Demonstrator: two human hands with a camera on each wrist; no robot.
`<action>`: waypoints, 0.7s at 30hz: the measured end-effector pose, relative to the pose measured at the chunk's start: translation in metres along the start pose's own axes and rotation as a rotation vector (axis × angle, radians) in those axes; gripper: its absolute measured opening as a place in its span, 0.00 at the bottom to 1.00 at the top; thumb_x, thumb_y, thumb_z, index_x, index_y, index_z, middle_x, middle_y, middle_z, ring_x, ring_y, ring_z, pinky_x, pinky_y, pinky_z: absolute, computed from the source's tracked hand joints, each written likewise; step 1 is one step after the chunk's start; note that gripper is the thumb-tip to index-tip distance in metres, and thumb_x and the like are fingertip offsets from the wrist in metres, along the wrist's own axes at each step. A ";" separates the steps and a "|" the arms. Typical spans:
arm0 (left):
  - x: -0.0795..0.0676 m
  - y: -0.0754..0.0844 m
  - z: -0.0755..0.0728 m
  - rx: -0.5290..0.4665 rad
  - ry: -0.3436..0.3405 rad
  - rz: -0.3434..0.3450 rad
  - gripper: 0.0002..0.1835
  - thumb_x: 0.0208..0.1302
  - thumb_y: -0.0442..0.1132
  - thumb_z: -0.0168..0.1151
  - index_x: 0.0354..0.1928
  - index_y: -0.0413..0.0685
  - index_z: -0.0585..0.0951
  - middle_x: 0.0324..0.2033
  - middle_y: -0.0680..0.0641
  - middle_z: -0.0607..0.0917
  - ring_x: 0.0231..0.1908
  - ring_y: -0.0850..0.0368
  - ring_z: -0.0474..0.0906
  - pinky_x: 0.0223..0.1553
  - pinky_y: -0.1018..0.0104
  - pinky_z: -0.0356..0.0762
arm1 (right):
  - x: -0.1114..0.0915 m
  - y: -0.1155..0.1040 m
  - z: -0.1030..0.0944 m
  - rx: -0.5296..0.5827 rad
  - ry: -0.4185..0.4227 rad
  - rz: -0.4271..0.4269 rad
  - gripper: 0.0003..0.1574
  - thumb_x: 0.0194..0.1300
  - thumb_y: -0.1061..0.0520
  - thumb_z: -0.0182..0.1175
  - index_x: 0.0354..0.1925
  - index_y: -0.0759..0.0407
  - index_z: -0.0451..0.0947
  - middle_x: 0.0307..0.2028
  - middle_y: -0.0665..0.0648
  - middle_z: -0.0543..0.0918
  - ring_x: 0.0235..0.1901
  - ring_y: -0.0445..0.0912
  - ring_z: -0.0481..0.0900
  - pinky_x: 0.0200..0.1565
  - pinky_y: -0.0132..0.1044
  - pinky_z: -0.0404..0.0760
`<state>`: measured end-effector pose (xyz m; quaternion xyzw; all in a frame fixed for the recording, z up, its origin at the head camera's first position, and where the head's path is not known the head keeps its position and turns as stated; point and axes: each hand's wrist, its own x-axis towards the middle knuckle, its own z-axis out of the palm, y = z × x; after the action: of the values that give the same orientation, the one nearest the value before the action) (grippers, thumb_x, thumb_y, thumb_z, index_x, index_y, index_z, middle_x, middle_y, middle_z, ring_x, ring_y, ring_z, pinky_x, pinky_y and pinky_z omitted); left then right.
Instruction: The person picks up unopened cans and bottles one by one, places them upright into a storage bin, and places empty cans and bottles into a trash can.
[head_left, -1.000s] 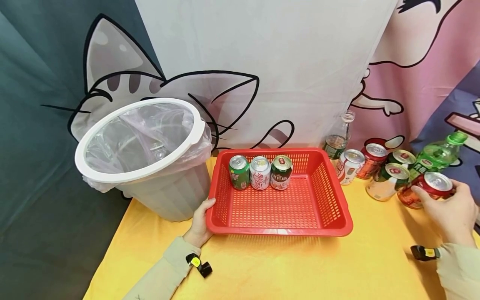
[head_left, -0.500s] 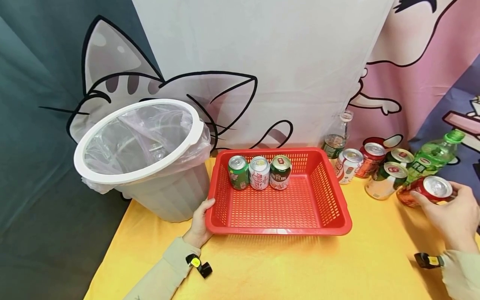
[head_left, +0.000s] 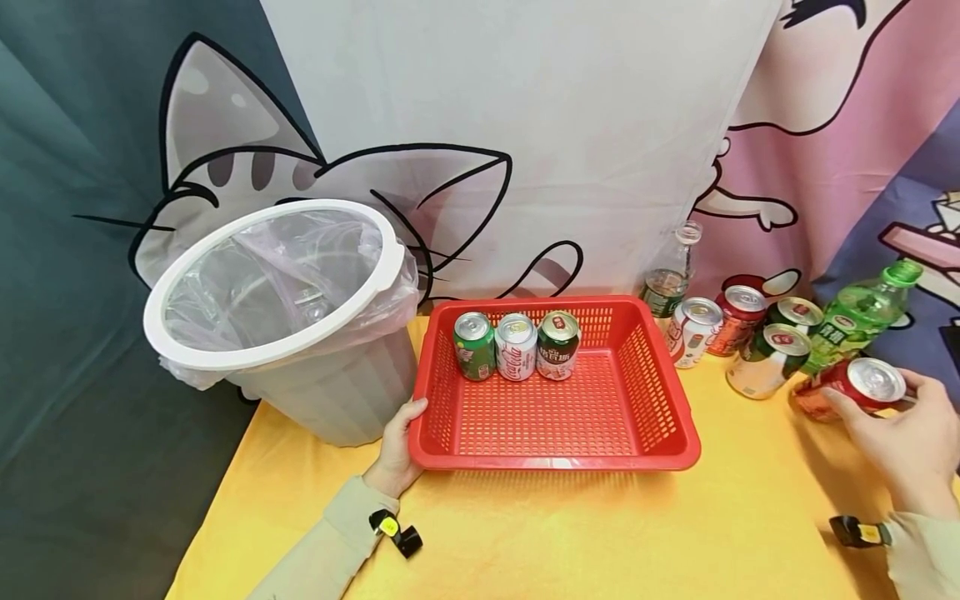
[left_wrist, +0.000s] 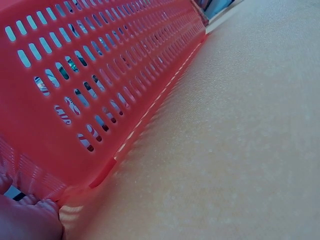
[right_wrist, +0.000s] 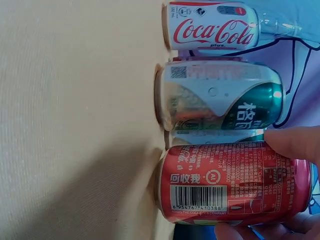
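Note:
My right hand holds a red Coca-Cola can between thumb and fingers, at the near end of a group of drinks. In the right wrist view the barcode side of this can shows, with the thumb on one side and fingertips below. Whether its base touches the table I cannot tell. My left hand grips the red plastic basket at its near left corner, thumb over the rim. Inside the basket stand a green can, a white Coca-Cola can and a dark green can.
Right of the basket stand a clear bottle, a white can, a red can, a green-and-cream can, a dark green can and a green bottle. A lined bin stands left on the yellow cloth.
The red can in my right hand has shifted slightly toward the near right, away from its neighbours. My left hand keeps its grip on the basket. The head view has drifted slightly.

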<state>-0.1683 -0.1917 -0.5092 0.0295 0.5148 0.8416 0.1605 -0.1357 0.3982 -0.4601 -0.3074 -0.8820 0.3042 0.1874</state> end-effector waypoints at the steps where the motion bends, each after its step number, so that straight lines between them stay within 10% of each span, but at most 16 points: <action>1: 0.000 0.000 0.000 0.001 -0.002 0.001 0.33 0.74 0.50 0.42 0.77 0.53 0.52 0.63 0.45 0.73 0.59 0.51 0.74 0.58 0.56 0.79 | -0.001 -0.001 0.000 0.017 0.005 0.011 0.56 0.59 0.46 0.75 0.76 0.61 0.60 0.68 0.68 0.72 0.46 0.37 0.74 0.44 0.25 0.63; 4: 0.001 0.000 0.000 -0.003 -0.005 0.003 0.32 0.74 0.49 0.42 0.77 0.53 0.53 0.63 0.46 0.73 0.59 0.51 0.75 0.58 0.56 0.80 | -0.004 -0.004 -0.002 0.064 0.008 0.048 0.57 0.56 0.46 0.77 0.76 0.56 0.61 0.66 0.60 0.73 0.40 0.20 0.59 0.40 0.17 0.60; 10: 0.001 -0.001 -0.001 -0.006 -0.003 0.001 0.31 0.74 0.49 0.41 0.76 0.53 0.53 0.62 0.46 0.74 0.58 0.51 0.75 0.58 0.56 0.80 | -0.016 -0.024 -0.008 0.150 0.019 0.012 0.55 0.53 0.49 0.79 0.74 0.54 0.66 0.42 0.28 0.66 0.34 0.19 0.61 0.35 0.12 0.63; 21: 0.001 0.000 -0.001 -0.018 -0.004 0.001 0.29 0.74 0.48 0.41 0.74 0.54 0.55 0.61 0.48 0.75 0.58 0.52 0.75 0.58 0.57 0.79 | -0.039 -0.070 -0.018 0.174 0.013 -0.131 0.53 0.48 0.52 0.83 0.69 0.59 0.73 0.34 0.24 0.67 0.32 0.19 0.66 0.31 0.10 0.66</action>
<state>-0.1693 -0.1918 -0.5097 0.0299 0.5069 0.8463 0.1612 -0.1279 0.3360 -0.4067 -0.2334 -0.8692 0.3648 0.2386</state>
